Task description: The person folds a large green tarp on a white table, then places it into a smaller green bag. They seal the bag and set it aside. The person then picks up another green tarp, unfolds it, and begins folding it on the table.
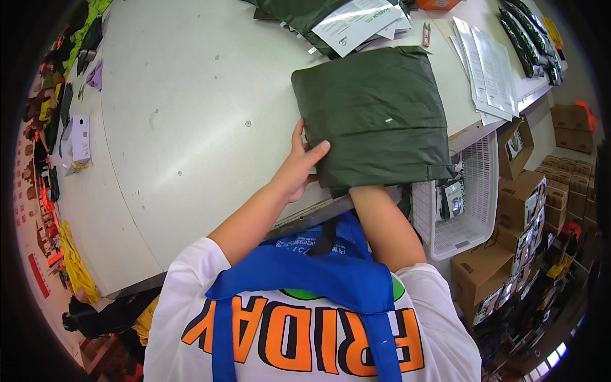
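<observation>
A dark green folded fabric bundle (pixel 375 121), squarish with crosswise creases, is raised over the table's front edge. My left hand (pixel 300 164) grips its left side, with the thumb on top and an index finger along the edge. From below, my right forearm runs up to the bundle's near edge. Only the wrist of my right hand (pixel 369 192) shows there; the fingers are hidden under or inside the fabric. Beyond the bundle lie more dark green fabric (pixel 289 11) and printed white sheets (pixel 356 25).
The white table (pixel 191 121) spreads to the left. Small red-handled snips (pixel 426 35), paper sheets (pixel 487 70) and dark packets (pixel 523 41) lie at the far right. A white plastic basket (pixel 490 191) holding packets stands below the right edge, beside cardboard boxes (pixel 484 274).
</observation>
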Available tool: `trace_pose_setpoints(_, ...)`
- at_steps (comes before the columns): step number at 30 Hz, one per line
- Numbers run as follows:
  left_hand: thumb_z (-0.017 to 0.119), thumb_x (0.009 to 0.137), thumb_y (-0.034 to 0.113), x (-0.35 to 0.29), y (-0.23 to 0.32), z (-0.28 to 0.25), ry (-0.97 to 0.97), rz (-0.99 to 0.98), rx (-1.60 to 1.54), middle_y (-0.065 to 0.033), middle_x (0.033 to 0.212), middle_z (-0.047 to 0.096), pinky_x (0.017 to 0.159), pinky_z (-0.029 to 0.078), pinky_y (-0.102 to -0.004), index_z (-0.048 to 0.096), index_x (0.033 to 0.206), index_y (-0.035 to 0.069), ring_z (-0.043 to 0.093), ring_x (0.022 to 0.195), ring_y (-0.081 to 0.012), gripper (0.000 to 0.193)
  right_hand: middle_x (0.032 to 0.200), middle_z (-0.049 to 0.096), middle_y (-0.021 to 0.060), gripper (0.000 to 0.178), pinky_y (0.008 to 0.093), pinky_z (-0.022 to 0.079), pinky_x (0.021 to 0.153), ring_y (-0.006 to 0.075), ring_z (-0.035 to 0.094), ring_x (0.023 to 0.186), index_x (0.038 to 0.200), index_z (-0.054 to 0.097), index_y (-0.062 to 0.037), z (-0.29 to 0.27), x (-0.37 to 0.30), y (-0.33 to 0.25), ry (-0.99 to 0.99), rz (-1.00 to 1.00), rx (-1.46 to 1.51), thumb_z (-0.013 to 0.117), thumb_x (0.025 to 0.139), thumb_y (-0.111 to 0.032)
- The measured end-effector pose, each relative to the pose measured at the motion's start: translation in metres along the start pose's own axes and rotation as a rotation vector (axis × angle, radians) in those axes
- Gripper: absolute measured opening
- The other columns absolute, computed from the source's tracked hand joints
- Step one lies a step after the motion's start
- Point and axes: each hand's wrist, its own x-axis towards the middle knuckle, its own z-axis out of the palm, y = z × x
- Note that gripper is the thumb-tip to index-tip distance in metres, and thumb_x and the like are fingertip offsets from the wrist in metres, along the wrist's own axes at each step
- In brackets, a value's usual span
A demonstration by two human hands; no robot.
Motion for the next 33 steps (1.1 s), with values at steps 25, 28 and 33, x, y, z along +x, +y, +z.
trace_pose_setpoints(25, 0.058, 0.080, 0.065, -0.031, -0.042, -0.056, -0.245, 0.047, -0.771, -0.0087, 0.137, 0.047, 0.105, 0.032, -0.0476, 0.036, 0.139, 0.010, 0.045, 0.124, -0.0278, 0.084, 0.121, 0.057, 0.0125, 0.043, 0.0368, 0.046, 0.093, 0.0237, 0.057, 0.109, 0.124, 0.050, 0.0036, -0.024, -0.054, -0.029, -0.094, 0.457, 0.427, 0.059, 0.092, -0.024)
trace_pose_setpoints(28, 0.070, 0.084, 0.039, -0.032, -0.035, -0.066, -0.069, 0.048, -0.535, -0.0116, 0.138, 0.043, 0.105, 0.034, -0.0374, 0.034, 0.137, 0.002, 0.045, 0.123, -0.0270, 0.073, 0.101, 0.064, 0.0085, 0.045, 0.0325, 0.052, 0.071, 0.0197, 0.063, 0.086, 0.120, 0.053, 0.0040, -0.032, -0.057, -0.028, -0.488, 0.701, -0.178, 0.053, 0.095, -0.033)
trace_pose_setpoints(33, 0.067, 0.087, 0.029, -0.048, -0.027, -0.056, 0.464, 0.214, -0.425, -0.0169, 0.136, 0.042, 0.106, 0.033, -0.0368, 0.025, 0.137, -0.003, 0.043, 0.125, -0.0275, 0.073, 0.108, 0.065, 0.0103, 0.046, 0.0312, 0.049, 0.081, 0.0213, 0.063, 0.090, 0.122, 0.056, -0.0055, -0.042, -0.002, -0.148, -0.611, 0.002, -0.584, 0.064, 0.086, -0.032)
